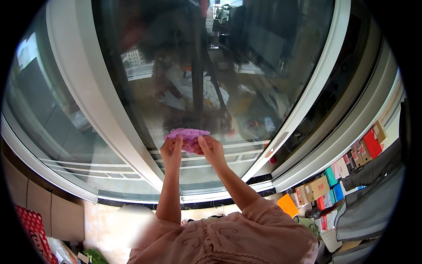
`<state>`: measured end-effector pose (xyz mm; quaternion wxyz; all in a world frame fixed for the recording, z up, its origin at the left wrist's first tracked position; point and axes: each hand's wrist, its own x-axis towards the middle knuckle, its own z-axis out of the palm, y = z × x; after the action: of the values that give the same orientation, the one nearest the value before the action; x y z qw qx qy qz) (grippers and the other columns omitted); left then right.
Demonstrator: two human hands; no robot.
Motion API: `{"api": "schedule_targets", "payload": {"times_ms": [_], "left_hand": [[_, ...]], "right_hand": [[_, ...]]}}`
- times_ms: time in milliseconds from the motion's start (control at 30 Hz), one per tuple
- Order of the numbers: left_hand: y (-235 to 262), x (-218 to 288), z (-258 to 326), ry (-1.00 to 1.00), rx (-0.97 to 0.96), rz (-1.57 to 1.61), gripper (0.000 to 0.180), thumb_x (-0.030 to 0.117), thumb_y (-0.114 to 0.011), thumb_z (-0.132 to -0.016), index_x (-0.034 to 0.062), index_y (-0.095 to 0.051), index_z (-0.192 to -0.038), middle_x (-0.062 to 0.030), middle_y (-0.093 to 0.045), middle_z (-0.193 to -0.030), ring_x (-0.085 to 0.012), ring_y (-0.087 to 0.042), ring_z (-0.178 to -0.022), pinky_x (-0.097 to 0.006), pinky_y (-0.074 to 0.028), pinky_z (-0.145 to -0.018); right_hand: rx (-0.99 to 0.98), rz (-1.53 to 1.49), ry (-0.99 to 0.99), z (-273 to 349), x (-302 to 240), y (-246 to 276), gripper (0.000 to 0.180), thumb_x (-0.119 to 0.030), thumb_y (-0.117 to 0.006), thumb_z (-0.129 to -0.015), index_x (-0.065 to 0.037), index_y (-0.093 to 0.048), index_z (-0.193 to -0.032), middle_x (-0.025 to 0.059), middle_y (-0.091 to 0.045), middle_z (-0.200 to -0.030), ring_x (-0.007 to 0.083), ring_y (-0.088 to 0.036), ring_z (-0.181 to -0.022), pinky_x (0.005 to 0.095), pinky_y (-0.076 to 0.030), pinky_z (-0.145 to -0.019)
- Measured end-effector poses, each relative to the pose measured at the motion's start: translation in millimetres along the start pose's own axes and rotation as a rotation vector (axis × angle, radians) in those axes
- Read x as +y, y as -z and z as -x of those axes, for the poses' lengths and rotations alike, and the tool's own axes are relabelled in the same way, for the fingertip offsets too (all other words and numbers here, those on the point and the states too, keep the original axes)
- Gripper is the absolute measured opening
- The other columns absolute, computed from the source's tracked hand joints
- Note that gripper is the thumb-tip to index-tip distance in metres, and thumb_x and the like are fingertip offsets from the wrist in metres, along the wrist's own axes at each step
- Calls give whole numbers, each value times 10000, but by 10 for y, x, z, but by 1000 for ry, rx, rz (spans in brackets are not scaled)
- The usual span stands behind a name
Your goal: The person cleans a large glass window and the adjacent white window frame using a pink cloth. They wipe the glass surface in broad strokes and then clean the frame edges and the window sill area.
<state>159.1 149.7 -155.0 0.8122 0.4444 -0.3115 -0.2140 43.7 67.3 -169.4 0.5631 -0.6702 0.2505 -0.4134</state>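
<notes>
Head view: a tall glass door (246,88) in a white frame (105,101) dominates, its pane full of reflections. Below the glass door runs a pale tiled floor (105,224). Right of the glass door, draped grey fabric (373,202) hangs beside stacked cartons (317,188) in mixed colours; a red dotted bag (30,226) sits to the door's lower left. Before the glass door's lower part, the left hand (171,148) and right hand (212,148) each pinch, between thumb and curled fingers, a bunched purple cloth (190,132), which sits between them; whether it touches the pane, I cannot tell. To handle it well, I would match both pinches, draw the crumpled folds out evenly, and tuck in the slack hanging below the fingers.
</notes>
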Motion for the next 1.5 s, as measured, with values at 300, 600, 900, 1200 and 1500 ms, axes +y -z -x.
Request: {"api": "schedule_targets", "payload": {"times_ms": [300,600,900,1200,1500], "left_hand": [[-17,-68,56,-64,222,-254,289,230,-651,-888,-35,-555,-952,-85,-640,-873,-124,-617,-746,-266,-528,-647],[-47,423,445,124,204,184,273,203,-658,-880,20,-594,-1073,-27,-638,-910,-113,-618,-829,-255,-517,-700],[418,1076,590,-180,354,-12,247,217,-578,-936,-14,-613,-1016,-37,-645,-864,-97,-618,-745,-248,-533,-664],[556,2222,-354,-401,184,-7,373,220,-566,-940,-35,-453,-1188,-114,-579,-1065,-139,-635,-831,-272,-551,-739],[1119,1847,-536,-543,125,-502,137,80,-624,-873,-22,-581,-952,-50,-573,-808,-71,-525,-724,-209,-465,-594]], "right_hand": [[46,-287,46,40,-239,-124,259,-204,-579,-933,21,-670,-842,68,-668,-703,104,-622,-627,235,-516,-585],[-135,-216,110,248,-272,-39,257,-227,-550,-944,-6,-631,-841,37,-594,-634,78,-513,-537,221,-388,-502],[-432,-650,187,346,-691,-958,280,-98,-546,-937,-3,-493,-1195,99,-621,-1046,154,-609,-979,266,-528,-788],[-353,-293,657,-212,-1876,-1644,367,-63,-447,-973,24,-437,-1330,142,-612,-1124,179,-614,-1002,297,-491,-886],[-205,-423,390,-122,-1424,-1902,203,-30,-513,-937,60,-586,-1104,97,-679,-879,131,-662,-826,240,-524,-716]]}}
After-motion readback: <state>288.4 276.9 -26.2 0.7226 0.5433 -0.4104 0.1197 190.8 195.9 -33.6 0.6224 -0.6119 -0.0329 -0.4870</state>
